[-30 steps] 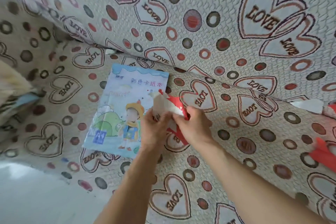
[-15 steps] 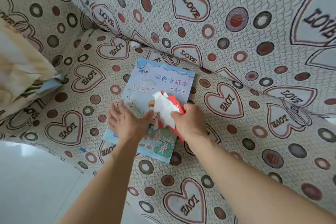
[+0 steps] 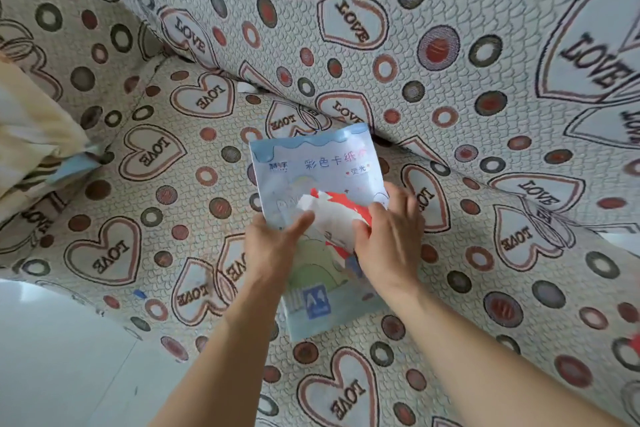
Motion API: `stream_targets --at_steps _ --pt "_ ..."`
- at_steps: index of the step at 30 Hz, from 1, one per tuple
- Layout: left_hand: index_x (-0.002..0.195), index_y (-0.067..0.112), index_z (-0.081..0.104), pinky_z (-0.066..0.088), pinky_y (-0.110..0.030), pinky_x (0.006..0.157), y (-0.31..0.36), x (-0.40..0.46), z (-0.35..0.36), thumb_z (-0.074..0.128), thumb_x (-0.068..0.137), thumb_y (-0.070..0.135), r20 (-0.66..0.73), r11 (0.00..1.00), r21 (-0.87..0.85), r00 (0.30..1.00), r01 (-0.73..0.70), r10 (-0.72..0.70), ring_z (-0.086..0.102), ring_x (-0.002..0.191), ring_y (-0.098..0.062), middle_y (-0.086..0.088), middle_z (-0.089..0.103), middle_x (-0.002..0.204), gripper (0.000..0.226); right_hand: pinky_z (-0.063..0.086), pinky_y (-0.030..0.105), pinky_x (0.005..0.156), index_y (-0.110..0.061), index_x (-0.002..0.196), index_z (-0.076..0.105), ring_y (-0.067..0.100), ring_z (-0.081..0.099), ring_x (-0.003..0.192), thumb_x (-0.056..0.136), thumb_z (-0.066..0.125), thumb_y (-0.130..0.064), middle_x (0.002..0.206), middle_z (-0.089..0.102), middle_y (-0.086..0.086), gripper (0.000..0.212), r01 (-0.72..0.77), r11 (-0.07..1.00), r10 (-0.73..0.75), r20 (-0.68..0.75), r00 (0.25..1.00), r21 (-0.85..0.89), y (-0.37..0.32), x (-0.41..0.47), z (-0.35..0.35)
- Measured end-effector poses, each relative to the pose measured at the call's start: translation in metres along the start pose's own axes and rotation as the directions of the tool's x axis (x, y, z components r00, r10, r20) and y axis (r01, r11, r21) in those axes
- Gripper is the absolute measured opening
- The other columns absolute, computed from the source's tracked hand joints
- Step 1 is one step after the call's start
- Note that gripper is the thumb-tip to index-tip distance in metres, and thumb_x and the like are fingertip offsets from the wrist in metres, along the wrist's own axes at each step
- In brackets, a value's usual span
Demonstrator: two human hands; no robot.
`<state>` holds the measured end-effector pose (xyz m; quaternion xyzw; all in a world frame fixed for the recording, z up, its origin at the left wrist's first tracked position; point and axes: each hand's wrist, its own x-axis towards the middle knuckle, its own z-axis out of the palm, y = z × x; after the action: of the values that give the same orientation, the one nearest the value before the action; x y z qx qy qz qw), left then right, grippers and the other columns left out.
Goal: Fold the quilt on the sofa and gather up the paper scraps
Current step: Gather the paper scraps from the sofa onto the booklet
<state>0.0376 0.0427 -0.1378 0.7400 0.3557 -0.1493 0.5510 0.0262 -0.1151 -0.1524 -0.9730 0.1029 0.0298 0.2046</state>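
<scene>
Crumpled white-and-red paper scraps lie on the upper half of a pale-blue glossy A4 card-paper pack, between both hands. Left hand grips the pack's left edge, thumb pressing the scraps; right hand pinches their right side. Pack's long axis runs away from the person toward the heart-printed sofa cover's back crease; open seat lies left.

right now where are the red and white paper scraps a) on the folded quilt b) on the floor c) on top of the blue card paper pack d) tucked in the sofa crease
c, the red and white paper scraps lie on the blue card paper pack, with the left hand and right hand on them.
</scene>
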Motion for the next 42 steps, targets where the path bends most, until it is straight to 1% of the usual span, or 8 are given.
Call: stream_targets --at_steps 6,12,20,27,31,36,39,42 --pt "0.098 0.009 0.074 0.053 -0.063 0.085 -0.024 -0.015 0.031 0.096 0.030 0.056 0.246 0.928 -0.227 0.939 0.296 -0.240 0.072 0.087 -0.042 -0.019 0.075 0.094 0.086 0.035 0.045 0.106 -0.015 0.103 0.071 0.026 0.036 0.132 0.081 0.071 -0.027 0.140 0.046 0.005 0.025 0.032 0.995 -0.042 0.117 0.992 0.090 0.017 -0.002 -0.005" --pt "0.097 0.002 0.073 0.058 -0.058 0.078 -0.022 -0.046 0.058 0.085 0.067 0.019 0.231 0.920 -0.257 0.943 0.296 -0.239 0.073 0.077 -0.039 -0.020 0.075 0.088 0.037 0.035 0.048 0.104 -0.018 0.104 0.067 0.024 0.035 0.130 0.078 0.072 -0.034 0.141 0.043 0.002 0.031 -0.006 0.993 -0.006 0.101 0.995 0.118 0.052 -0.015 -0.018" --pt "0.089 -0.002 0.073 0.060 -0.047 0.072 -0.026 -0.109 0.101 0.077 0.077 0.007 0.276 0.969 -0.172 0.953 0.177 -0.125 0.072 0.070 -0.035 -0.022 0.075 0.084 0.015 0.043 0.046 0.095 -0.018 0.136 0.038 0.023 0.044 0.124 0.064 0.066 -0.064 0.135 0.046 0.002 0.090 -0.210 0.952 0.195 0.085 0.977 0.221 0.132 -0.046 -0.062" --pt "0.081 0.001 0.076 0.059 -0.051 0.070 -0.049 -0.170 0.165 0.082 0.065 0.014 0.343 0.975 -0.138 0.932 0.173 -0.117 0.071 0.066 -0.037 -0.026 0.073 0.083 0.022 0.039 0.042 0.098 -0.022 0.136 0.042 0.024 0.043 0.123 0.077 0.066 -0.050 0.130 0.049 0.002 0.069 -0.263 0.947 0.237 0.153 0.960 0.184 0.229 -0.091 -0.106" --pt "0.093 -0.001 0.074 0.058 -0.059 0.075 -0.056 -0.198 0.198 0.087 0.063 0.022 0.376 0.982 -0.105 0.921 0.157 -0.107 0.072 0.077 -0.042 -0.026 0.074 0.089 0.041 0.043 0.045 0.094 -0.018 0.123 0.056 0.027 0.055 0.110 0.076 0.070 -0.042 0.116 0.061 0.003 0.055 -0.176 0.976 0.170 0.059 0.984 0.130 0.278 -0.107 -0.122" --pt "0.088 0.007 0.075 0.057 -0.060 0.078 -0.068 -0.216 0.220 0.088 0.065 0.017 0.293 0.987 -0.091 0.951 0.130 -0.098 0.073 0.074 -0.039 -0.019 0.076 0.085 0.028 0.046 0.044 0.077 -0.015 0.103 0.061 0.033 0.057 0.097 0.077 0.071 -0.012 0.103 0.061 0.007 0.028 -0.151 0.987 0.157 -0.161 0.974 0.047 0.333 -0.117 -0.147" --pt "0.087 0.005 0.076 0.057 -0.062 0.076 -0.075 -0.228 0.226 0.091 0.051 0.026 0.288 0.990 -0.068 0.953 0.122 -0.098 0.073 0.077 -0.042 -0.021 0.075 0.086 0.044 0.042 0.045 0.089 -0.015 0.116 0.056 0.033 0.051 0.112 0.080 0.068 -0.019 0.120 0.057 0.009 0.038 -0.286 0.954 0.283 -0.040 0.958 -0.094 0.360 -0.122 -0.153" --pt "0.085 0.000 0.074 0.061 -0.040 0.059 -0.080 -0.243 0.230 0.091 0.058 0.021 0.276 0.995 -0.022 0.957 0.100 -0.091 0.073 0.062 -0.032 -0.015 0.075 0.073 0.039 0.041 0.037 0.085 -0.017 0.106 0.056 0.028 0.054 0.110 0.084 0.067 -0.025 0.113 0.061 0.004 0.026 -0.280 0.952 0.295 0.120 0.948 -0.126 0.373 -0.127 -0.156"
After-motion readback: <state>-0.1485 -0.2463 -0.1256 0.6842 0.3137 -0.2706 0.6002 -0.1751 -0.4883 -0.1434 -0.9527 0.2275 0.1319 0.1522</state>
